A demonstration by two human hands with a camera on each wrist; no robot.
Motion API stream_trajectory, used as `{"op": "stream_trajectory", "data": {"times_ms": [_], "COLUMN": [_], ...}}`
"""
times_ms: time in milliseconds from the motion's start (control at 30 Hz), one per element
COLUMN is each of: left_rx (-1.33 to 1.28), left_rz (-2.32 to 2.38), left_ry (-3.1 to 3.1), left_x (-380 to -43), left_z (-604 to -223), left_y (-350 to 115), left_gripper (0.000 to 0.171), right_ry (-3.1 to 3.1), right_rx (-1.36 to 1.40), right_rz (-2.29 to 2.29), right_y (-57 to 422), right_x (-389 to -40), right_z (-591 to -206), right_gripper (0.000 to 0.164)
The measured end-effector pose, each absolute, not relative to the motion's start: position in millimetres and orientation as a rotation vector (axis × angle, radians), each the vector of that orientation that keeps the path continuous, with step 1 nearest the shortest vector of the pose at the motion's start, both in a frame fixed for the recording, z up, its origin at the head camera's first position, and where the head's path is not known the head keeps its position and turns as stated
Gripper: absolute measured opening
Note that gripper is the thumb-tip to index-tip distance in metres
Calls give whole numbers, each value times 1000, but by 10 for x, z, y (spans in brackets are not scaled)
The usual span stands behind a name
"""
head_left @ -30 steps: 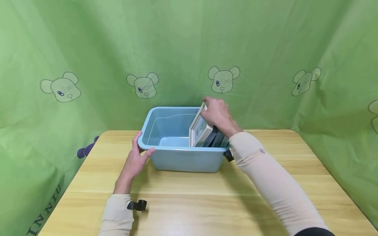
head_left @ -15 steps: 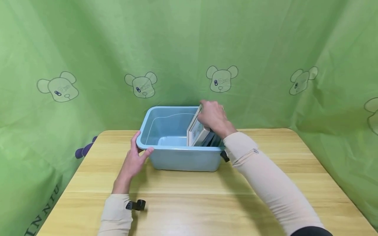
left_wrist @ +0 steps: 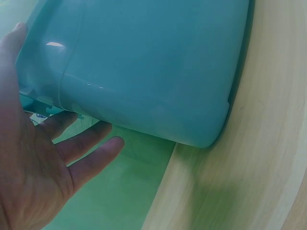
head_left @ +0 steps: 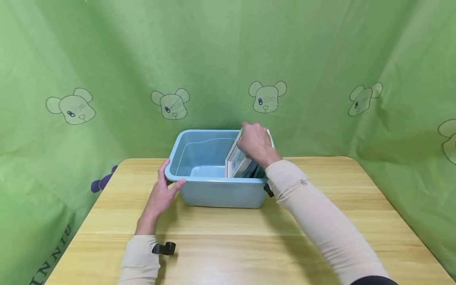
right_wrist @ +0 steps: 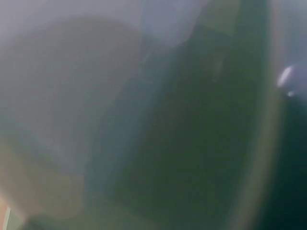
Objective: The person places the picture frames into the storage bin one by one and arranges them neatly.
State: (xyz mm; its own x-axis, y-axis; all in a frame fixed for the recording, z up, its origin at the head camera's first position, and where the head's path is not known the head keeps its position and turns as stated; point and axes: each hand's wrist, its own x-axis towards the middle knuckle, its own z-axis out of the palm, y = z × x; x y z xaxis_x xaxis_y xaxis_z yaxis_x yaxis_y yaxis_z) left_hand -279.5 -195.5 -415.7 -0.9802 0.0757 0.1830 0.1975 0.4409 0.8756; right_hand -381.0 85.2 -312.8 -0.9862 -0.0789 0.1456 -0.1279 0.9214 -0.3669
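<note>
A light blue plastic basin (head_left: 221, 192) stands on the wooden table. At its front left corner my left hand (head_left: 162, 198) touches the wall, the thumb on the front side and the other fingers along the left side. In the left wrist view those fingers (left_wrist: 91, 143) are nearly straight. My right hand (head_left: 254, 142) grips the top of a white-edged book (head_left: 238, 161) leaning in the basin's right half. Darker books (head_left: 252, 169) lean beside it, partly hidden under the hand. The right wrist view is too blurred and close to show the grip.
The wooden table (head_left: 228, 241) reaches back to a green curtain (head_left: 213, 47) printed with bear heads. Beyond the left table edge is a purple object (head_left: 101, 183). A black wrist camera (head_left: 165, 248) sits on my left sleeve.
My right hand has moved slightly down and left over the books, and a pale edge now shows to its right. The left hand and the basin hold their place.
</note>
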Motion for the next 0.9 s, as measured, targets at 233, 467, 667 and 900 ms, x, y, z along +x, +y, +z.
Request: {"op": "stream_trajectory", "data": {"times_ms": [233,467,667,900], "left_rx": [-235,-226,-226,-234], "left_rz": [-1585,-1579,-1570,-1570], "left_ry": [-2583,-2586,-2578,-2572], "left_x": [-2748,-2750,-2753,-2762], "left_z": [-4108,-4116,-4111,-4098], "left_y": [-1921,-1927,-1935,-1930], "left_gripper": [82,82,81,81], "right_ry": [-2924,-2927,-2926,-2905], "right_rx": [133,123,113,142], "right_rz": [409,336,313,246], "right_y": [838,792,756,741], "right_x": [-3820,-3820,-3824,-3824], "right_z": [-3197,-3213,-3214,-3233], "right_gripper": [28,10,6,9]}}
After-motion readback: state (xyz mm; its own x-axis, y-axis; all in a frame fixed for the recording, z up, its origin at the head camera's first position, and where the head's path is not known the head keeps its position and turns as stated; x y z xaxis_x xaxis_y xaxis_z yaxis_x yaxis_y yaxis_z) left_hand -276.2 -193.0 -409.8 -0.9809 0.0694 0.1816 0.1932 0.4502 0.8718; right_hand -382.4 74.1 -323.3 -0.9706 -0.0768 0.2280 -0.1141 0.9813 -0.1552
